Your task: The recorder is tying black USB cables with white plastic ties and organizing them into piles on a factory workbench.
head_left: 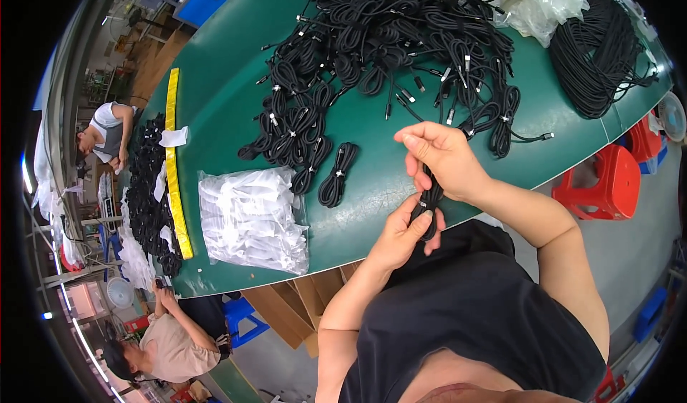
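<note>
My left hand is closed around a coiled black cable, held upright just off the table's near edge. A small light tie or band shows around its middle. My right hand is at the cable's upper end, its lower fingers curled against it. Its thumb and forefinger are pinched together; anything tiny between them is too small to make out. Left of my hands, a single coiled cable bundle lies on the green table. Beyond it spreads a big heap of black cables with metal plugs.
A clear bag of white packets lies left. A yellow strip separates another dark heap, where two people work. At right are a large coil of black cord, crumpled clear plastic and a red stool.
</note>
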`<state>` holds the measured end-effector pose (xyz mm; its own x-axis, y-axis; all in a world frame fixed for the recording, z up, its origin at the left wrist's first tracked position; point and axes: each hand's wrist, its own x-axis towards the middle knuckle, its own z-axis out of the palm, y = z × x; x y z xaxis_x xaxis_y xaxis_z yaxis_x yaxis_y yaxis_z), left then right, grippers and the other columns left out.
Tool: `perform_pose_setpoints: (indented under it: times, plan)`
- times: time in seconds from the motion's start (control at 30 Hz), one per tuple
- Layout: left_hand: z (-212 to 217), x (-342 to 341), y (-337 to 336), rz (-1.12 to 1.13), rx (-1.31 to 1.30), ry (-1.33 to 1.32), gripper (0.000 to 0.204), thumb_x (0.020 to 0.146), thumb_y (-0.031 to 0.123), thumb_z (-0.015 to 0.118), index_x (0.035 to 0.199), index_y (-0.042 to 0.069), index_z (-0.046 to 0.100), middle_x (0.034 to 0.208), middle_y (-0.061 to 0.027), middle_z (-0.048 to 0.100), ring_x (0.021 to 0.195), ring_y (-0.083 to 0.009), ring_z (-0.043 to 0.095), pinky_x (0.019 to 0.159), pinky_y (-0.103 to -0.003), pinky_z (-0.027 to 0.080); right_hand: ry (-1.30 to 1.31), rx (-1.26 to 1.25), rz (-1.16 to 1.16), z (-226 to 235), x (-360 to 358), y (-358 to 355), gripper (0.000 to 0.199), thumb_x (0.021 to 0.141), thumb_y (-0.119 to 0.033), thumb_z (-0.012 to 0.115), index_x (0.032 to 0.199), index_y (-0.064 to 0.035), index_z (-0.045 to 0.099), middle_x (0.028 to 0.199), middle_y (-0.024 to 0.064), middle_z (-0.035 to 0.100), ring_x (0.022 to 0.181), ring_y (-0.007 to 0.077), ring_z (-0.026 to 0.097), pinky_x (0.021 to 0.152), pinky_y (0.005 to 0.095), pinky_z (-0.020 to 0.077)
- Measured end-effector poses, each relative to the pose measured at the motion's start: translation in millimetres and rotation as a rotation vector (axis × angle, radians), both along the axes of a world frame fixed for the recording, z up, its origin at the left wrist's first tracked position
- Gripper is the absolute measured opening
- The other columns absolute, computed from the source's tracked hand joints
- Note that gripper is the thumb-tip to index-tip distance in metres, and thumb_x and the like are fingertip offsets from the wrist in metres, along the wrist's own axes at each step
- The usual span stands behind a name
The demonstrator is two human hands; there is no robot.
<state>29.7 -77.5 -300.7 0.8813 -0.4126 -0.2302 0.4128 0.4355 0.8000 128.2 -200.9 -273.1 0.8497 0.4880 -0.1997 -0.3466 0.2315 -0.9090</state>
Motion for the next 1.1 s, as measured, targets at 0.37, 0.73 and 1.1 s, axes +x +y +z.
perform_pose_setpoints:
  times: [0.37, 0.73, 1.1]
  plan:
    - [3.7, 39.2, 58.2, 0.630, -0.625, -0.195, 0.061, 0.092, 0.035, 0.046, 0.125, -0.014, 0.030, 0.133, -0.0248, 0.036, 0.096, -0.0262, 0.057, 0.082, -0.034, 0.048, -1.375, -1.012, -0.400, 1.1, 79.7, 0.8, 0.030, 0.076, -0.016, 0.065, 0.101, -0.0015, 0.058, 0.095, 0.0117, 0.056, 0.093, 0.0277, 0.051, 0.079, 0.0377, 0.0415]
    - [-3.4, 27.9, 48.8, 0.545, -0.117, -0.117, 0.026, 0.090, 0.013, 0.050, 0.111, -0.002, 0.053, 0.092, -0.0136, 0.062, 0.072, -0.0164, 0.056, 0.067, -0.028, 0.045, -1.513, -0.848, -0.327, 16.9, 79.1, -6.6, 0.025, 0.068, -0.007, 0.063, 0.092, -0.0041, 0.061, 0.086, 0.0093, 0.055, 0.083, 0.0256, 0.053, 0.072, 0.0356, 0.0427]
    - [28.6, 35.9, 34.2, 0.348, 0.179, -0.316, 0.047, 0.094, 0.032, 0.044, 0.121, -0.007, 0.047, 0.109, -0.0152, 0.057, 0.096, -0.0188, 0.056, 0.088, -0.030, 0.041, -1.102, -0.190, 0.428, 64.1, 43.3, -22.8, 0.045, 0.068, 0.010, 0.056, 0.110, -0.0034, 0.057, 0.109, 0.0121, 0.054, 0.092, 0.0274, 0.057, 0.075, 0.0329, 0.0483]
